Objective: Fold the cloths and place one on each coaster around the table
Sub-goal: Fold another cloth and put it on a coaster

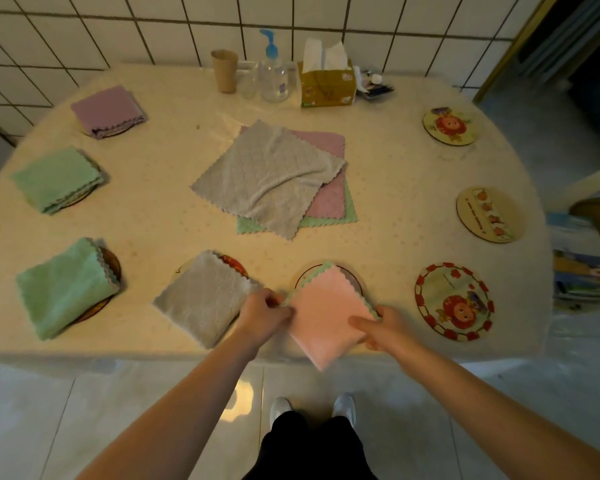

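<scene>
Both hands are on the pink cloth (328, 317) at the lower centre of the frame: the left hand (262, 315) pinches its left corner, the right hand (378, 327) grips its right corner, and the folded square overhangs the worktop (174, 109) edge, its far corner lying on a coaster (355, 277). Just left sits a folded grey cloth (203, 299) partly over its own coaster. Along the left side, two folded green cloths (65, 289) (58, 180) and a purple one (108, 110) each cover a coaster. In the middle, a loose pile with a grey cloth (267, 178) on top. On the right, three bare coasters (454, 301) (489, 214) (449, 126), well apart from each other
</scene>
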`<state>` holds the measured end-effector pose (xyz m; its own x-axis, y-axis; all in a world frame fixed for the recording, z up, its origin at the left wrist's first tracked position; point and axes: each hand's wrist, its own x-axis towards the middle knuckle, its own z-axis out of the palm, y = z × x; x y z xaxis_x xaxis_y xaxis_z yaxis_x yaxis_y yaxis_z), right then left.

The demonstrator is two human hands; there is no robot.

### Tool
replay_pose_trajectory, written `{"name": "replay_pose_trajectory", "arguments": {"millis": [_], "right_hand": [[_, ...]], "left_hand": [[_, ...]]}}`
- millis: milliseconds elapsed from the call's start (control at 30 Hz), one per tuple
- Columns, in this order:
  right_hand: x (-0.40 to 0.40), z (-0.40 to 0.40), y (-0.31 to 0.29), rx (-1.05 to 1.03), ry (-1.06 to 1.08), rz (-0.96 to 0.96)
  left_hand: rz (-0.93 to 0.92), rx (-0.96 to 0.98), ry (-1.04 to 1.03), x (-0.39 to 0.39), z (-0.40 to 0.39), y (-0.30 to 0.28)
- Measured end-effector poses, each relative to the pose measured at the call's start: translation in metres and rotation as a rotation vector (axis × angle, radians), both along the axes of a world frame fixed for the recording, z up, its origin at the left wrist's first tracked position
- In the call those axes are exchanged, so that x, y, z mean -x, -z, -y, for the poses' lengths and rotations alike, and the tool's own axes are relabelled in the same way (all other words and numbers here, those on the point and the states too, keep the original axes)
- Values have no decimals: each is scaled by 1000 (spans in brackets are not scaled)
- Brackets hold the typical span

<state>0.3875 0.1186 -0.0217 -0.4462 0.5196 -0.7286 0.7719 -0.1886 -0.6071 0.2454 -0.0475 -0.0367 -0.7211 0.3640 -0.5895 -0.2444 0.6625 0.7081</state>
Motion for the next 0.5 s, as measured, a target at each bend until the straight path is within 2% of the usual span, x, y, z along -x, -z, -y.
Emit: {"name": "replay_pose_trajectory", "arguments": {"millis": [100, 233, 367, 500], "right_hand": [[8, -8, -3, 24, 123, -55], [18, -19, 1, 48, 145, -62], [24, -31, 14, -29, 82, 3], [18, -41, 25, -102, -42, 45]], "left_hand": [[64, -118, -78, 14, -4, 0], [100, -144, -99, 25, -15, 7], [66, -48, -89, 31, -24, 22], [-93, 118, 89, 32, -20, 29]]}}
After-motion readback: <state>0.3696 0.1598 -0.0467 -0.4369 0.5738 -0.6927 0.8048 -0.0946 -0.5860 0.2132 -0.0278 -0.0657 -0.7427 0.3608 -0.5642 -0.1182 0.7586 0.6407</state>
